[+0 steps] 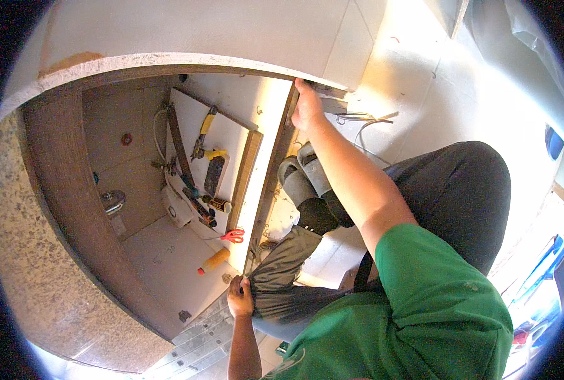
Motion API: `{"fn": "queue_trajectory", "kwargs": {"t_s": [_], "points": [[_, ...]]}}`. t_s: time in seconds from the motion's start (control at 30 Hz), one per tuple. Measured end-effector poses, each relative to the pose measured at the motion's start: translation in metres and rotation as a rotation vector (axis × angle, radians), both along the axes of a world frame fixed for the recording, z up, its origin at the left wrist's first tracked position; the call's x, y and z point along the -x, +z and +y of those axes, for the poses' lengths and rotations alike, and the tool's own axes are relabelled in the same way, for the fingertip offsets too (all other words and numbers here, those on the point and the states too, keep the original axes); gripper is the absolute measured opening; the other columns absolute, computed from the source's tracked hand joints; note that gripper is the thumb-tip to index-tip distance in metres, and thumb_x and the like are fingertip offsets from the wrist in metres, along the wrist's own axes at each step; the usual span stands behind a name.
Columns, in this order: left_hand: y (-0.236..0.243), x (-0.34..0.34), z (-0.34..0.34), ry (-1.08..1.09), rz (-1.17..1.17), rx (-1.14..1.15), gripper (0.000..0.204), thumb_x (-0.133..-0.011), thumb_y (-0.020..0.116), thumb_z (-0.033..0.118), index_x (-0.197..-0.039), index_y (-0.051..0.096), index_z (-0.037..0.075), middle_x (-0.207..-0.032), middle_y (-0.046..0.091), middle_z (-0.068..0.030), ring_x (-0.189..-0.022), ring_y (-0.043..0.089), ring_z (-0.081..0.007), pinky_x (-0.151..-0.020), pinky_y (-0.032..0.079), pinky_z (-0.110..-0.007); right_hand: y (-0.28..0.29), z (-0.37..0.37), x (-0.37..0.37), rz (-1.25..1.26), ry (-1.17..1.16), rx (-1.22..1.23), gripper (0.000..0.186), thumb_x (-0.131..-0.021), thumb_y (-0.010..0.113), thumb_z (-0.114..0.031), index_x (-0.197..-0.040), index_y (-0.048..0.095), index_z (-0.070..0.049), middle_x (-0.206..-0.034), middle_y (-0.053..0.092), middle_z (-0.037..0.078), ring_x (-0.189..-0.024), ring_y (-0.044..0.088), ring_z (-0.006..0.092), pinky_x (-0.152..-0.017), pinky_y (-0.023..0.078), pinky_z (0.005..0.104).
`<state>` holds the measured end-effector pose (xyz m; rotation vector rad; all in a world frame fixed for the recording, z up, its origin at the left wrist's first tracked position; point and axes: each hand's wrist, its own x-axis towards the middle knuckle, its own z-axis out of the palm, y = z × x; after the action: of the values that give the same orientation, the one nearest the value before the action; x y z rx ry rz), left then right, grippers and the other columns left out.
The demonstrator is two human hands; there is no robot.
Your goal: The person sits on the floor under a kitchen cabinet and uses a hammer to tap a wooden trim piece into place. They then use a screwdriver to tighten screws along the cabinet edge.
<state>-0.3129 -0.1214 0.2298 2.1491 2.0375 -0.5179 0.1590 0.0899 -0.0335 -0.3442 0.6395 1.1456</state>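
A long dark brown wooden strip [270,183] runs along the front of an under-counter cabinet. My right hand [306,109] is closed around its far end, by the cabinet's upper corner. At the near end my left hand [239,297] is closed on the strip, with its fingertips partly hidden. Inside the cabinet lies a white panel [234,120] with brown edges. On it rest a yellow-and-black hand tool [204,132] and a black tool with a yellow end [214,174]. Red-handled scissors [232,236] and a tan cylinder with a red end [214,261] lie nearer my left hand.
A speckled countertop [41,272] curves along the left. A small dark bottle [220,204] lies near the scissors. Grey slippers [304,174] are on my feet beside the strip. Thin metal strips and wire [365,118] lie on the floor beyond my right forearm.
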Motion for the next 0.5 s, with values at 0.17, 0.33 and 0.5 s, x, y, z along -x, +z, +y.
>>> {"fn": "queue_trajectory", "kwargs": {"t_s": [0.17,0.33,0.5], "points": [[-0.001,0.001,0.002,-0.004,-0.002,-0.008,0.049,-0.102,0.056,0.045,-0.123,0.068,0.003,-0.131,0.065,-0.0188,-0.126,0.058,-0.0369,-0.11,0.043,-0.045,-0.02,0.0,0.001,-0.111,0.032,-0.013,0.041,-0.1,0.062,-0.038,-0.129,0.059,-0.01,-0.135,0.062,0.011,-0.124,0.056,0.0274,-0.11,0.038,0.0463],[-0.001,0.008,0.001,0.032,-0.107,-0.014,0.048,-0.101,0.057,0.045,-0.124,0.068,0.004,-0.131,0.065,-0.0183,-0.127,0.057,-0.0365,-0.109,0.043,-0.045,-0.035,-0.028,0.007,-0.099,0.157,0.122,0.036,-0.094,0.072,-0.042,-0.116,0.067,-0.015,-0.083,0.05,0.0,-0.076,0.049,0.0163,-0.07,0.045,0.0383],[-0.005,0.012,-0.004,0.028,-0.084,-0.021,0.05,-0.1,0.058,0.045,-0.125,0.067,0.003,-0.131,0.065,-0.0183,-0.126,0.057,-0.037,-0.109,0.043,-0.045,-0.015,-0.035,0.004,-0.253,0.044,0.069,0.016,-0.098,0.068,-0.017,-0.113,0.069,-0.012,-0.081,0.059,-0.001,-0.072,0.056,0.0158,-0.063,0.049,0.0351]]}}
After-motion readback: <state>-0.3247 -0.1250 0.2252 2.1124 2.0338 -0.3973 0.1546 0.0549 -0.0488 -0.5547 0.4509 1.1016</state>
